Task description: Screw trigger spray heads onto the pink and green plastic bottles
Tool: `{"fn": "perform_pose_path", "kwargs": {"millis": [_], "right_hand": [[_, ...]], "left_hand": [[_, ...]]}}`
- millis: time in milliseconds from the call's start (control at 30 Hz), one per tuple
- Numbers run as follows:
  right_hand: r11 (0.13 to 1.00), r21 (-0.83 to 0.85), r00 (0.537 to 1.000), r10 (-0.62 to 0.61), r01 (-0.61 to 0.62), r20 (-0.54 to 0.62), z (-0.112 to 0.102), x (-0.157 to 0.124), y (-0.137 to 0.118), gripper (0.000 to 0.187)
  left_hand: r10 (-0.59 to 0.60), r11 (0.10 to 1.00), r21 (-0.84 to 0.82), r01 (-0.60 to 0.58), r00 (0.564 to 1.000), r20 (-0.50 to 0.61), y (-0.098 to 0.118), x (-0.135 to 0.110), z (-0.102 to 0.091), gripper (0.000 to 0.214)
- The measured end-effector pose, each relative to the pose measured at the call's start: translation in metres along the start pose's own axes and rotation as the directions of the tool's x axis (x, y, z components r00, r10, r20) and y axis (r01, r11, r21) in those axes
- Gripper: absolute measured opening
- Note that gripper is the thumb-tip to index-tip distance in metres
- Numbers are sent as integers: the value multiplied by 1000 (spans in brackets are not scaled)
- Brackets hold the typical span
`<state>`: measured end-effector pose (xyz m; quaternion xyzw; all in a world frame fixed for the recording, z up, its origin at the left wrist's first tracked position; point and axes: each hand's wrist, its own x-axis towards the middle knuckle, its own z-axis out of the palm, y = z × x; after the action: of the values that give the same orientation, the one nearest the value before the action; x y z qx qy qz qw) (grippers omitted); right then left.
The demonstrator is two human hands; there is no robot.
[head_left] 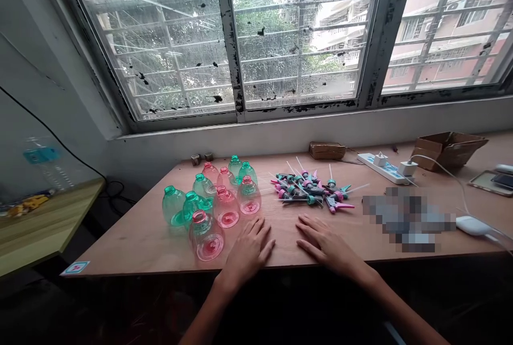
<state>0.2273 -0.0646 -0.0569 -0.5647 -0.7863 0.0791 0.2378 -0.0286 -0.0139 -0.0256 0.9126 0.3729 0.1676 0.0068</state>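
My left hand (249,244) lies flat on the wooden table with its fingers stretched out, holding nothing. Just left of it stand several clear plastic bottles without spray heads, some pink, such as the front pink bottle (207,238), others green, like the green bottle (173,207) at the left. My right hand (324,242) also rests flat near the front edge, fingers apart and nothing in them. Beyond it is a pile of trigger spray heads (308,187) in pink, green and dark grey, with thin white tubes sticking out.
A white power strip (387,168) with plugs and an open cardboard box (448,150) are at the back right. A brown wrapped block (327,150) sits by the wall. Right of my hand lie a blurred patch (409,219) and a white device (473,225) with a cable.
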Motion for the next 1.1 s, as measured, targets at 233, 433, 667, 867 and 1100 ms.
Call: {"fn": "perform_pose_path", "kwargs": {"millis": [233, 433, 667, 867, 1100], "right_hand": [[1000, 5, 1000, 2, -2, -9, 0, 0, 0, 56], [999, -35, 997, 2, -4, -75, 0, 1, -2, 47], [909, -271, 885, 180, -316, -428, -15, 6, 42, 46], [859, -325, 880, 253, -396, -403, -13, 4, 63, 46], [857, -273, 848, 291, -437, -443, -15, -2, 60, 38]], "left_hand": [[41, 998, -41, -45, 996, -81, 0, 1, 2, 32], [57, 991, -98, -94, 943, -328, 18, -19, -33, 14], [-363, 930, -305, 205, 391, -846, 1, -37, -97, 66], [-447, 894, -312, 321, 597, -666, -18, -24, -64, 57], [-322, 866, -495, 68, 833, -450, 13, -14, -17, 73]]}}
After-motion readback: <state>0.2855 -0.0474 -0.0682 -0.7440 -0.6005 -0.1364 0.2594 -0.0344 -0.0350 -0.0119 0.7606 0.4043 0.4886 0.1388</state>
